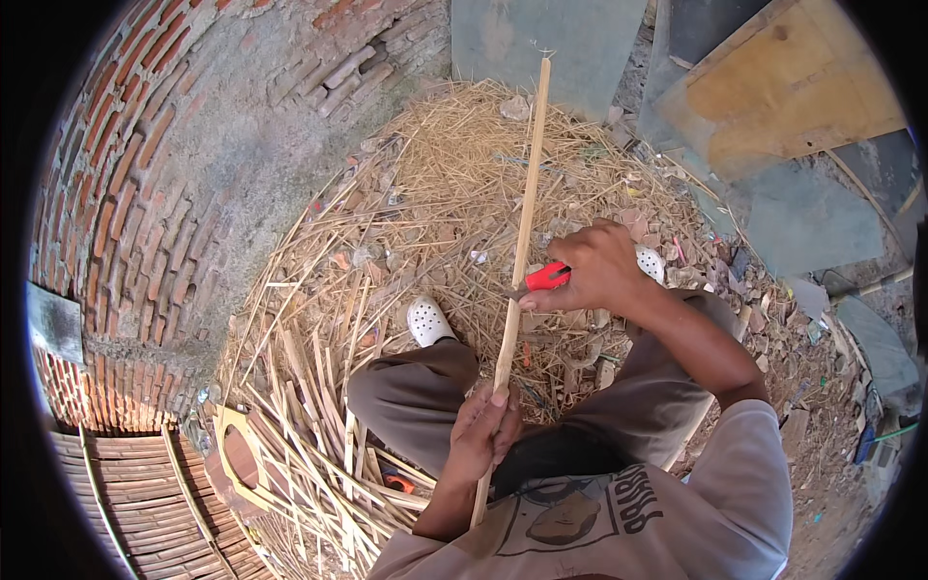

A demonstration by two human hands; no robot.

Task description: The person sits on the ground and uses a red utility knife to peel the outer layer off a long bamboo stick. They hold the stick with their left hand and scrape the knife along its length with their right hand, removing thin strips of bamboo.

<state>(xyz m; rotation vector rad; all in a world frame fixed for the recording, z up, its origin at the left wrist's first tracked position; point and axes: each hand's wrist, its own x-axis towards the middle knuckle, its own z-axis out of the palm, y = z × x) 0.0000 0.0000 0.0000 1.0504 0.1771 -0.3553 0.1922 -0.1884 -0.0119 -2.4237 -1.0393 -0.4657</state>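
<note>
A long, pale bamboo strip (531, 184) stretches from my lap up and away in front of me, with thin curled fibres at its far tip. Near its lower end my left hand (483, 427) is wrapped around it. My right hand (604, 271) grips the red handle of a knife (548, 276). The short dark blade rests against the strip around its middle, and part of it is hidden by the strip and my thumb.
Split bamboo strips (314, 435) lie piled at my left, beside a yellow frame-like piece (235, 449). Shavings (474, 145) and rubble cover the ground ahead. A brick wall (203, 145) rises at the left; boards (773, 82) lean at the far right. A slatted bamboo panel (135, 493) lies lower left.
</note>
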